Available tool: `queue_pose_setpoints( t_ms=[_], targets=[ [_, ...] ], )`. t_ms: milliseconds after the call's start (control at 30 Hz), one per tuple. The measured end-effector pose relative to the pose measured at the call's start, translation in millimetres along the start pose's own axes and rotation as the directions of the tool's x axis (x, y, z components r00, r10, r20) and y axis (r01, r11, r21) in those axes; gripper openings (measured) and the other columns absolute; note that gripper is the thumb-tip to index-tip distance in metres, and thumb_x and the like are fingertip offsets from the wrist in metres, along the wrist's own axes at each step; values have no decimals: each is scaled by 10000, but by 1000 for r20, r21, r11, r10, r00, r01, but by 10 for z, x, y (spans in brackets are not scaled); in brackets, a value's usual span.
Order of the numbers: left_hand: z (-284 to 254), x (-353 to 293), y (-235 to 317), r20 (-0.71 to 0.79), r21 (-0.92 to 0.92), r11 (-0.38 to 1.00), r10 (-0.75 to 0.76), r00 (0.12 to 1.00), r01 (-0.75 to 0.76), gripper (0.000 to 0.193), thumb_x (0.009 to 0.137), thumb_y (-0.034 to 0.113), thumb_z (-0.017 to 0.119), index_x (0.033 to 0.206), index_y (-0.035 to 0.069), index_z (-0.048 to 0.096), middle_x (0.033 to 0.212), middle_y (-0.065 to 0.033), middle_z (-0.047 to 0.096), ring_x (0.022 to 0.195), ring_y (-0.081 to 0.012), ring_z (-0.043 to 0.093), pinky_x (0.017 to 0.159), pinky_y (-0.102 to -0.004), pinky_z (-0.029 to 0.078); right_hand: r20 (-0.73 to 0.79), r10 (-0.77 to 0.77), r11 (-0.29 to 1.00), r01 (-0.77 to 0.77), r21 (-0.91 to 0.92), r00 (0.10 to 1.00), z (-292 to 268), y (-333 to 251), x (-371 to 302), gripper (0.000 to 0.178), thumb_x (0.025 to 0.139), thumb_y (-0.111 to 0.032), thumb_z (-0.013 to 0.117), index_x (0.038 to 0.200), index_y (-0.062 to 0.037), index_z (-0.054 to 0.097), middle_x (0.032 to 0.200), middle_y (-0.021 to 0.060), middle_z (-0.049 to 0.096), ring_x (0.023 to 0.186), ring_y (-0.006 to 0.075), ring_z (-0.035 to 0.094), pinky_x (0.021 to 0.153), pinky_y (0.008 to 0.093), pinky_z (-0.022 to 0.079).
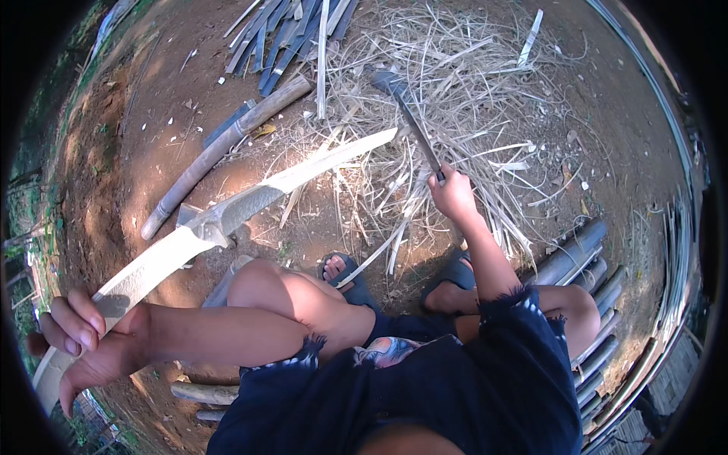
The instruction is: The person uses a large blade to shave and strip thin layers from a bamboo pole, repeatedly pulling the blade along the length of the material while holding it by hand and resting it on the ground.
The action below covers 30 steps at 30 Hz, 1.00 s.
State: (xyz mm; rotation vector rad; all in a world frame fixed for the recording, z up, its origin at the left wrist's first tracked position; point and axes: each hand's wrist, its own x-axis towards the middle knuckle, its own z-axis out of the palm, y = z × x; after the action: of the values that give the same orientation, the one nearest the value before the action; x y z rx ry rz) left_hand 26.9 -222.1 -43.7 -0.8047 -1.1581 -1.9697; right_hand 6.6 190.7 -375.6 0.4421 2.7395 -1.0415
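My left hand (pixel 95 337) is closed round the near end of a long, pale split bamboo piece (pixel 280 186) with a node partway along. It slants up and away to the right, and its far end is whittled narrow. My right hand (pixel 453 196) grips the handle of a large knife (pixel 415 127) with a long dark blade that points away from me. The bamboo's far tip lies right beside the blade; I cannot tell whether they touch. Under and around the knife spreads a heap of thin bamboo shavings (pixel 462 76).
Dark split slats (pixel 292 38) lie piled at the far left. A round bamboo pole (pixel 220 155) rests on the dirt nearer me, below the held piece. Several bamboo poles (pixel 572 250) are lined up beneath me at the right. My sandalled feet (pixel 353 277) stand by the shavings.
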Motion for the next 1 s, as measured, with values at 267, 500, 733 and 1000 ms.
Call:
queue_pose_setpoints(
  t_ms=[267,500,733,1000],
  targets=[
    [-6,-24,-28,317,-161,982,-48,947,104,687,972,633,407,1222,20,588,779,-73,624,522,-168,558,484,-296,421,-64,-595,759,586,284,801,-668,-1756,-1541,528,866,-168,676,1378,-106,561,703,169,613,590,359,638,560,452,521],
    [85,-43,-81,475,-350,928,62,878,125,598,1004,592,418,914,27,592,600,-38,543,388,-141,522,362,-281,444,-29,-669,732,666,142,742,-847,-2026,-1823,560,819,-49,692,1365,-84,573,748,160,644,583,284,648,539,383,509],
    [313,-126,-183,336,-421,906,116,935,39,475,963,506,591,797,64,644,546,38,542,356,-57,446,344,-211,388,-17,-601,769,583,263,799,-754,-1864,-1806,585,817,-29,673,1387,-101,560,794,171,661,626,296,660,581,390,529],
    [216,-109,-173,240,-343,939,51,969,35,429,936,467,652,755,77,656,530,56,546,358,-36,444,360,-168,337,-174,-414,895,434,104,894,-216,-1005,-1220,467,859,-119,652,1323,-103,605,727,166,650,596,331,660,553,434,536]
  ],
)
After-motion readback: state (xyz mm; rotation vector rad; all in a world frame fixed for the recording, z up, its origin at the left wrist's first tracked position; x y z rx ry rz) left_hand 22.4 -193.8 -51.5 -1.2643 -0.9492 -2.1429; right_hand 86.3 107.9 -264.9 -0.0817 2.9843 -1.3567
